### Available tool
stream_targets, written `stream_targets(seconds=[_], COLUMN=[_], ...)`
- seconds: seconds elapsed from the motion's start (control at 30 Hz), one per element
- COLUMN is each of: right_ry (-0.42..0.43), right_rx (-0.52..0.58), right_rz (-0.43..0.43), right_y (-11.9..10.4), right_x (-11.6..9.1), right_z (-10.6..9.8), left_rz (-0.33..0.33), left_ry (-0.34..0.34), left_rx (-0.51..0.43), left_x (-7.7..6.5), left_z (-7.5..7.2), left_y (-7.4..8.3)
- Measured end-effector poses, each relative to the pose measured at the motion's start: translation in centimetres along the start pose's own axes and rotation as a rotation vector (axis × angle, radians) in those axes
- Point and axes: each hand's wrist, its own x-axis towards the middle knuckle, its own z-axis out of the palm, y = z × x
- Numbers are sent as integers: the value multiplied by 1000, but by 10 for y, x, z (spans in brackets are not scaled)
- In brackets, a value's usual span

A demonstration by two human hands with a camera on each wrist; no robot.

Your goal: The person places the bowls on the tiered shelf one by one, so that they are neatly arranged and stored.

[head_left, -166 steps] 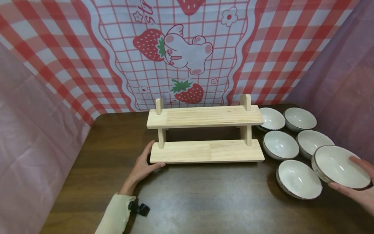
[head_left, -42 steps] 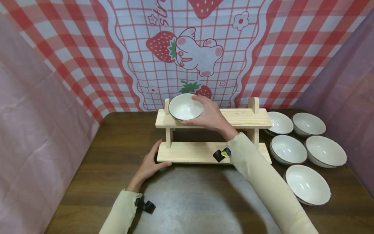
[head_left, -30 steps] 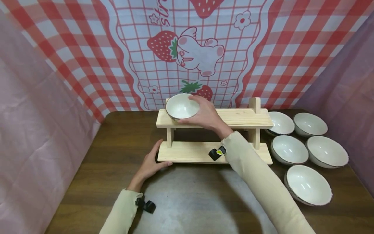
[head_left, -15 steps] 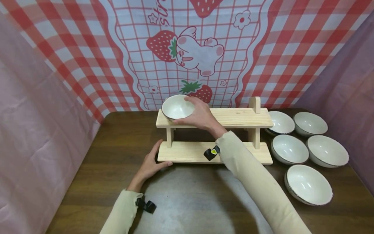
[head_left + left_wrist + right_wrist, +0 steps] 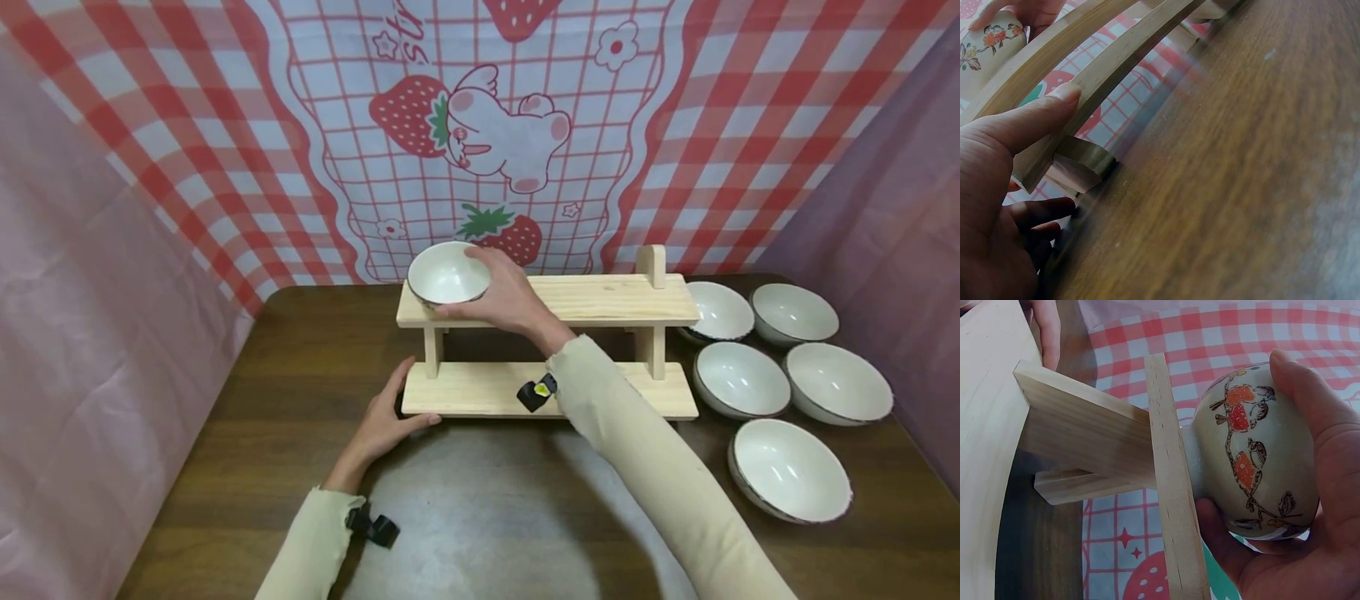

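Note:
My right hand (image 5: 510, 296) grips a white bowl (image 5: 448, 275) by its right side, thumb at the front and fingers at the far rim. The bowl is upright at the left end of the upper board of a two-tier wooden shelf (image 5: 600, 298). In the right wrist view, the bowl's (image 5: 1250, 450) outside shows painted red blossoms and dark branches, and its foot appears to touch the board. My left hand (image 5: 381, 423) holds the left end of the lower board. In the left wrist view, the thumb (image 5: 1047, 112) presses the board's front edge; the other fingers are partly hidden.
Several white bowls with dark rims stand at the right, including a front bowl (image 5: 791, 471) and a rear bowl (image 5: 793, 312). One rear bowl (image 5: 718, 310) sits close to the shelf's right end. A checked strawberry cloth (image 5: 495, 150) hangs behind the brown table (image 5: 247, 467).
My right hand has carried the bowl from the right side of the table to the upper board, then shifted it left to the board's end. My left hand stays on the shelf.

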Motion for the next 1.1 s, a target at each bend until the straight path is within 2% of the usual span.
stream_targets(seconds=[0.43,0.73,0.93,1.1], right_ry=[-54,-19,-14,-14], right_rx=[13,49,40,74], right_rz=[-38,-97,-59,-20], right_y=[-1,4,10,15], right_x=[-3,-11,-19,-27], right_z=[-1,-10,-19,-25], left_rz=[-6,-7,-11,3], left_ry=[-1,-8,-11,-5], left_rx=[4,5,-8,1], left_x=[-1,-1,-1,0], left_z=[0,0,0,1], left_y=[-1,-2,0,0])
